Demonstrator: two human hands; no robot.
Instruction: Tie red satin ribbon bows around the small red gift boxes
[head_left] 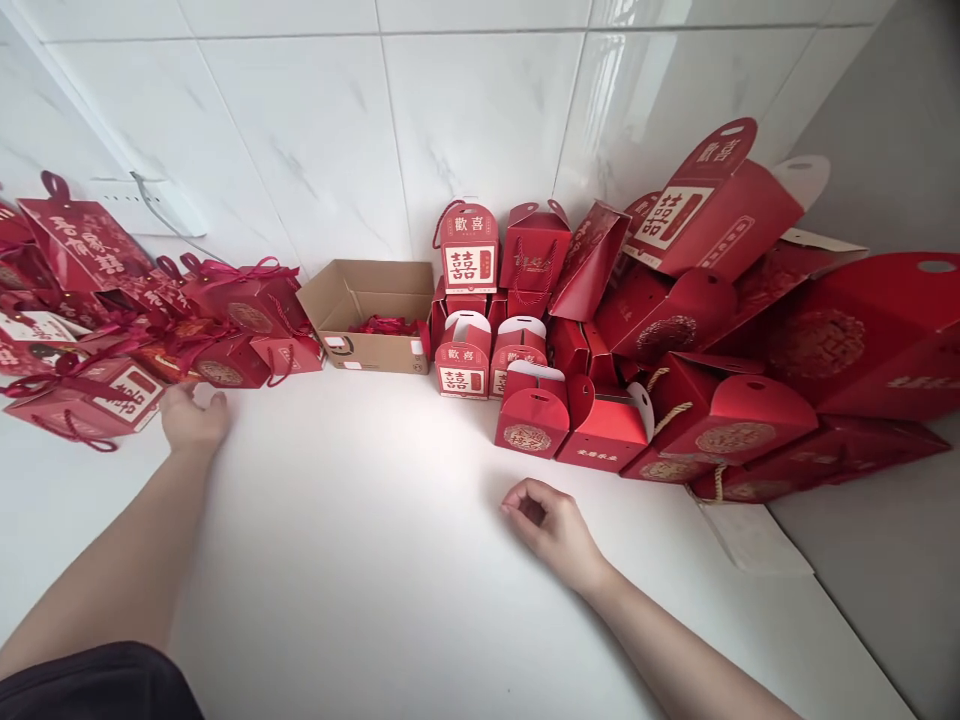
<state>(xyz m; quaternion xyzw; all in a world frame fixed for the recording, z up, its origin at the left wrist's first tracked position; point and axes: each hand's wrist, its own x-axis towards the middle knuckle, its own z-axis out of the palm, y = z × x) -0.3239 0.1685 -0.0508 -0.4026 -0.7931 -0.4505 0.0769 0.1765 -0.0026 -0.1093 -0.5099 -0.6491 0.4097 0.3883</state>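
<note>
- Two hands of mine are bare: my left hand (193, 415), thumb parted from the fingers, is beside a ribbon-tied red box (91, 398); I can't quite tell whether the fingertips touch it.
- My right hand (546, 525) curls with fingertips drawn to the thumb, holding nothing I can see, just short of a red gift box (531, 418) in the near row.
- Between them, farther back, an open cardboard box (382, 356) has shiny red ribbon (386, 325) inside.
- More red boxes (675, 320) crowd and stack at right.
- Everything stands on a white surface (360, 560) against a marbled tile wall (300, 110).
</note>
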